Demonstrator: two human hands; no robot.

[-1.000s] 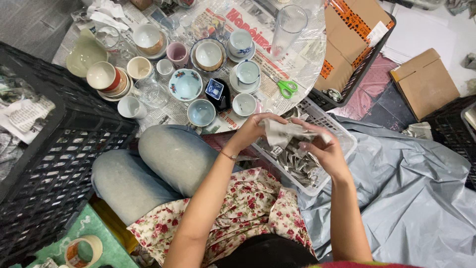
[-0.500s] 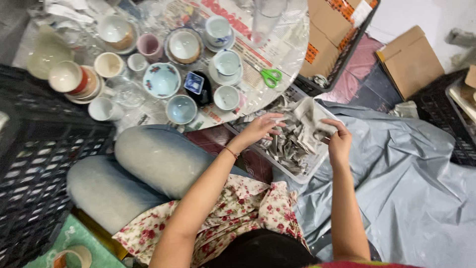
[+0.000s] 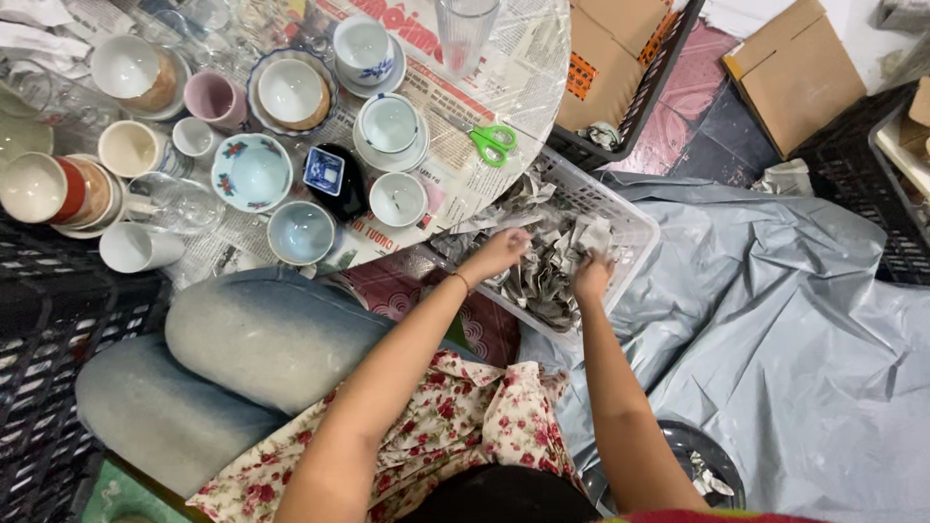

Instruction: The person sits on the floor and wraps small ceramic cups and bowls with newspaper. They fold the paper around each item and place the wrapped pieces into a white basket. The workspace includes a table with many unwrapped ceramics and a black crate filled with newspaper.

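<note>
Both of your hands have dropped lower into the white basket (image 3: 635, 228) since half a second ago, when the left was only reaching toward it. Your left hand (image 3: 496, 254) now rests knuckles-up on the heap of crumpled newspaper (image 3: 547, 281), fingers curled down into the sheets; whether it has actually caught one you cannot tell from here. Your right hand (image 3: 591, 276) is closed around a bunched piece of the same paper, just beside the left, so the two work the pile together. The basket sits tight against the edge of the bench (image 3: 523, 77), probably so wrapping paper stays within easy reach of the crockery. Beyond your left hand, on the newspaper-covered bench, stand a small white cup (image 3: 397, 199), a pale blue bowl (image 3: 300, 232) and a flowered bowl (image 3: 252, 171), all upright and apart. Green-handled scissors (image 3: 492, 142) lie just past your hands, near the basket's far corner. A grey plastic sheet (image 3: 794, 320) spreads over the floor to the outside of your right hand.
</note>
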